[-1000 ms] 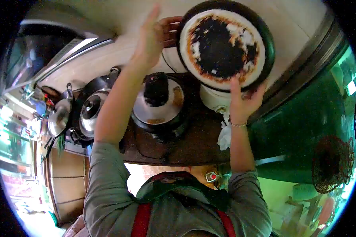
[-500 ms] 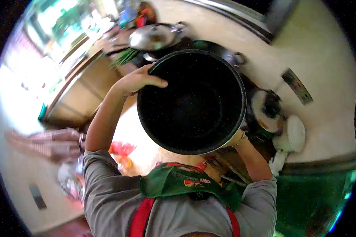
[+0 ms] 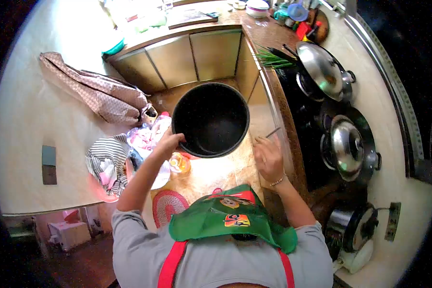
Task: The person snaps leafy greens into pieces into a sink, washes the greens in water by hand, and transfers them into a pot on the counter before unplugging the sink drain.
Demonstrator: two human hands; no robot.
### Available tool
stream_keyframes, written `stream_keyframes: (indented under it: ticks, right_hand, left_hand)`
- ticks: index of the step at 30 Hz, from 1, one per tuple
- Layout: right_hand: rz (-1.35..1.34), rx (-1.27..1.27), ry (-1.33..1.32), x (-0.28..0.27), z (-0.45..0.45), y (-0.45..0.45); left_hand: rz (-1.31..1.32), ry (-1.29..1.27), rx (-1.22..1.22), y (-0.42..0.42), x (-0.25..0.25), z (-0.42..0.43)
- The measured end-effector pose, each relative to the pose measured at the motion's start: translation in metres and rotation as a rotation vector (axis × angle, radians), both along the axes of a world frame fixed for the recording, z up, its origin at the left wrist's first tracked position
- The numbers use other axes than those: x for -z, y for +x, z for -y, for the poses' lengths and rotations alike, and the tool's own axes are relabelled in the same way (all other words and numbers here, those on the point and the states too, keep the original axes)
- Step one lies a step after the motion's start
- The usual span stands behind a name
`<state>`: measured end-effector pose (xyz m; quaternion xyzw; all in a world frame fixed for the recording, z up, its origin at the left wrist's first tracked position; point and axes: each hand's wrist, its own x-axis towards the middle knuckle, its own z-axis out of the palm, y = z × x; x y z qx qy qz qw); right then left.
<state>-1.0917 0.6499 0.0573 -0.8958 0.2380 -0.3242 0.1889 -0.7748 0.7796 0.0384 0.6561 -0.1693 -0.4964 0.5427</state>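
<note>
A deep pot [image 3: 210, 120] with a black inside and rim hangs tilted in front of me, its mouth facing me. My left hand [image 3: 169, 144] grips its rim on the left side, thumb over the edge. Its inside is dark, and I see nothing in it. To the right of the pot and apart from it, my right hand [image 3: 270, 158] is curled beside the lower cabinet. A thin dark bar [image 3: 272, 133] shows at its fingertips; whether it is a cabinet handle or a loose stick, I cannot tell.
Along the right counter stand two woks with steel lids [image 3: 346, 146] [image 3: 321, 72] and a steel cooker [image 3: 348, 228]. Green stalks [image 3: 273, 58] lie by the stove. On the left are a hanging patterned cloth [image 3: 96, 91], striped fabric [image 3: 105, 156] and a round mat [image 3: 170, 207].
My view has swung from the stove toward the corner cabinets. The pot is lower and farther from me. My right hand has let go of it and moved to its right.
</note>
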Motion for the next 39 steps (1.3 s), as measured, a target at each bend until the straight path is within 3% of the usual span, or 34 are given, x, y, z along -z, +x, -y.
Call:
stream_keyframes:
  ticks: [1, 2, 4, 5, 7, 9, 11, 12, 14, 19, 25, 29, 31, 33, 35, 37, 38, 39]
  right_hand:
    - [0.091, 0.026, 0.205, 0.015, 0.016, 0.02]
    - [0.094, 0.008, 0.203, 0.028, 0.032, 0.039]
    - [0.206, 0.15, 0.686, 0.04, 0.061, 0.092]
    - [0.175, 0.113, 0.758, 0.059, 0.081, 0.114]
    - [-0.01, 0.13, 0.817, 0.069, 0.114, 0.161]
    - [-0.17, 0.092, 0.569, 0.073, 0.151, 0.198]
    - [-0.298, 0.03, 0.636, 0.077, 0.193, 0.235]
    - [-0.276, -0.021, 0.641, 0.078, 0.212, 0.254]
    - [-0.234, -0.106, 0.662, 0.076, 0.244, 0.298]
    - [-0.279, -0.162, 0.53, 0.062, 0.309, 0.418]
    - [-0.314, -0.19, 0.551, 0.046, 0.361, 0.536]
    - [-0.262, -0.247, 0.789, 0.051, 0.423, 0.601]
    - [-0.145, -0.167, 0.634, 0.076, 0.468, 0.63]
    - [-0.141, -0.027, 0.513, 0.082, 0.518, 0.656]
    - [-0.265, 0.059, 0.431, 0.08, 0.565, 0.685]
    - [-0.194, 0.054, 0.208, 0.095, 0.613, 0.722]
    - [-0.309, 0.051, 0.299, 0.092, 0.635, 0.737]
    - [-0.311, 0.057, 0.152, 0.098, 0.656, 0.757]
  left_hand:
    - [0.001, 0.036, -0.083, 0.007, 0.011, 0.003]
    - [0.028, 0.027, -0.148, 0.012, 0.021, 0.008]
    - [0.069, -0.01, -0.214, 0.039, 0.064, 0.015]
    - [0.224, -0.126, -0.264, 0.047, 0.078, 0.021]
    - [0.14, -0.042, -0.318, 0.058, 0.071, 0.037]
    - [0.139, -0.019, -0.371, 0.068, 0.07, 0.053]
    - [0.1, 0.061, -0.428, 0.089, 0.069, 0.072]
    - [0.024, 0.107, -0.518, 0.083, 0.034, 0.091]
    - [0.06, 0.009, -0.518, 0.107, 0.054, 0.104]
    - [-0.043, -0.038, -0.683, 0.156, 0.03, 0.161]
    - [0.016, -0.006, -0.778, 0.249, 0.037, 0.209]
    - [0.061, -0.05, -0.799, 0.331, 0.041, 0.251]
    - [0.071, -0.124, -0.779, 0.376, 0.05, 0.271]
    - [0.038, -0.03, -0.777, 0.404, 0.015, 0.307]
    - [-0.005, -0.054, -0.797, 0.447, 0.033, 0.324]
    - [-0.042, -0.051, -0.781, 0.479, 0.028, 0.35]
    - [-0.052, -0.037, -0.772, 0.493, 0.022, 0.363]
    - [-0.059, -0.027, -0.769, 0.505, 0.018, 0.375]
